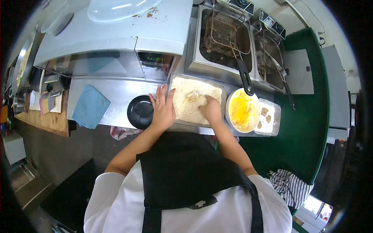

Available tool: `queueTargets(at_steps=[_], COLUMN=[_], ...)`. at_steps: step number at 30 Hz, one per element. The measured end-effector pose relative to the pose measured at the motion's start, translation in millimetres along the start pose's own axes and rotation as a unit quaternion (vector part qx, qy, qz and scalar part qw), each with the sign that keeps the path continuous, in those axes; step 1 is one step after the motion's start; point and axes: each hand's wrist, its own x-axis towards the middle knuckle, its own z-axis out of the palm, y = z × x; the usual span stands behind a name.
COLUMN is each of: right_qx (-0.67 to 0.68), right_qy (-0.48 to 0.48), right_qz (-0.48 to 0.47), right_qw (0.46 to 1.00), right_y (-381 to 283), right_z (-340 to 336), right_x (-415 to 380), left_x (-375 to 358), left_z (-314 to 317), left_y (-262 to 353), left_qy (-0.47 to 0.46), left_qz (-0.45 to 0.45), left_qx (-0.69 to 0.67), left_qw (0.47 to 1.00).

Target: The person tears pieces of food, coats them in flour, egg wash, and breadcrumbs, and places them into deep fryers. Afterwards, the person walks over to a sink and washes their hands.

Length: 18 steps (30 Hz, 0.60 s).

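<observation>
A metal tray of pale crumbs (186, 107) lies before me, with a crumb-covered piece (193, 96) in it. My right hand (211, 110) reaches into the crumbs beside that piece, fingers bent down; whether they grip anything is hidden. My left hand (163, 107) rests at the tray's left edge, fingers spread, holding nothing. Close to its left side is a black bowl (140, 112). To the right of the tray stands a white bowl of yellow egg mixture (243, 110). Beyond it, a tray of white powder (267, 116) holds several small brownish pieces.
Two fryers with wire baskets (223, 33) stand behind the trays, a black handle (244, 77) reaching toward the egg bowl. A blue cloth (91, 106) lies at the left on the steel counter (116, 87). A microwave-like appliance (155, 64) stands behind my left hand.
</observation>
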Motion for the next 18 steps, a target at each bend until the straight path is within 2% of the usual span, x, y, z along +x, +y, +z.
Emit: queueTargets(at_steps=[4, 7, 8, 11, 18], right_qx=[0.095, 0.082, 0.089, -0.005, -0.005], right_qy=[-0.059, -0.053, -0.066, -0.054, -0.066], right_qz=[0.050, -0.081, -0.057, -0.145, -0.178], right_qw=[0.992, 0.992, 0.992, 0.988, 0.982], right_y=[-37, -45, -52, -42, -50], right_z=[-39, -35, -32, -4, 9], right_x=[9, 18, 21, 35, 28], left_x=[-1, -1, -1, -1, 0], left_z=[-2, 0, -1, -1, -1], left_y=[1, 0, 1, 1, 1], left_qy=[0.020, 0.024, 0.018, 0.009, 0.022], left_qz=[-0.015, -0.019, -0.020, -0.017, -0.008], left_qx=[-0.015, -0.016, -0.017, -0.020, -0.027], left_qw=[1.000, 0.999, 0.999, 1.000, 0.999])
